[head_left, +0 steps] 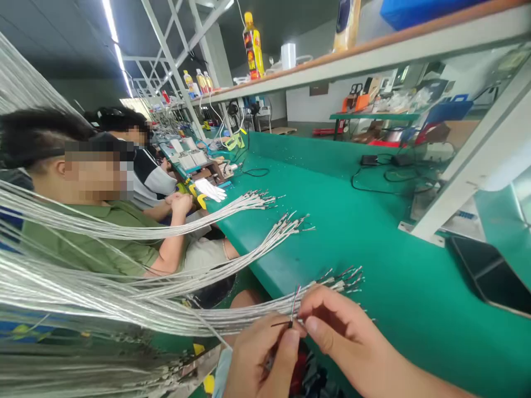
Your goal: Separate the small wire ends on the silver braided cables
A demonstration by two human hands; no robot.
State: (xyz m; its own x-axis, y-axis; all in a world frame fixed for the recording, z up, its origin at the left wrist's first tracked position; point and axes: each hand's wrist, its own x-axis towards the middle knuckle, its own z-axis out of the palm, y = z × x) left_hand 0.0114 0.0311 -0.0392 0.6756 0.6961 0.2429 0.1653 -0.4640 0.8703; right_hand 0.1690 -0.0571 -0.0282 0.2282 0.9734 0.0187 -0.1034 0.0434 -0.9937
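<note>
My left hand (263, 359) is closed at the lower middle, pinching the stripped end of a cable (292, 319) between thumb and forefinger. Thin wires fan out of that end: a dark one points left, while red and light ones stand upward. My right hand (344, 337) touches the same end from the right with thumb and fingertips close together; what lies between them is too small to make out. Just behind both hands runs a bundle of pale cables (265, 312) with stripped ends. Two more bundles (265, 246) (224, 210) lie over the edge of the green table (332, 221).
A phone (489, 273) lies at the right, beside a white metal post (464, 171). Black cords (373, 188) rest behind. White gloves (211, 189) lie at the table's left edge. Two people (91, 221) sit at the left. A shelf (373, 52) with bottles spans overhead.
</note>
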